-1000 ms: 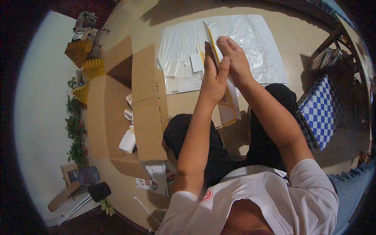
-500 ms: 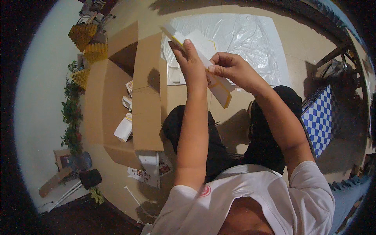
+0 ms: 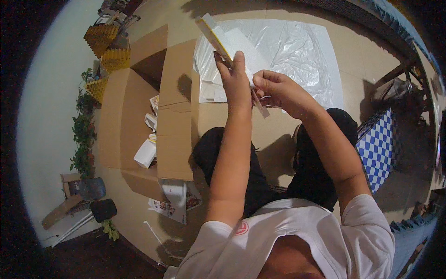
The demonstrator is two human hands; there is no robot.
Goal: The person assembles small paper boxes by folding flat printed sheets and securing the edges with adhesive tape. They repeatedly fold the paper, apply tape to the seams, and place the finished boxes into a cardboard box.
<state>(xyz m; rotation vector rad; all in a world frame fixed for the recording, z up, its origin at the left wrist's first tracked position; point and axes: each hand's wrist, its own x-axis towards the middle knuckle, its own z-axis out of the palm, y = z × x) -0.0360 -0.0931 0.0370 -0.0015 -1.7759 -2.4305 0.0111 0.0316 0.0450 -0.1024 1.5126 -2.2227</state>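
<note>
A white folding paper carton [image 3: 211, 35] with yellow edges slants up and away between my hands, above the plastic-covered white sheet. My left hand [image 3: 236, 79] is closed round its middle, thumb on the near face. My right hand [image 3: 284, 93] pinches the carton's lower end, where a small flap [image 3: 261, 108] sticks out below the fingers. My palms hide part of the carton. A white panel with a textured surface [image 3: 244, 44] shows just beyond it; I cannot tell whether it belongs to the carton.
An open brown cardboard box [image 3: 174, 139] stands at my left with several white cartons [image 3: 146, 153] inside. Clear plastic [image 3: 297, 60] covers a white sheet on the floor ahead. A blue-and-white checked bag [image 3: 377, 149] stands at the right. Plants [image 3: 82, 125] line the left wall.
The carton has turned so its printed lower flap is mostly out of sight. Both hands have shifted slightly right and nearer, and the right fingers have closed in around the lower end.
</note>
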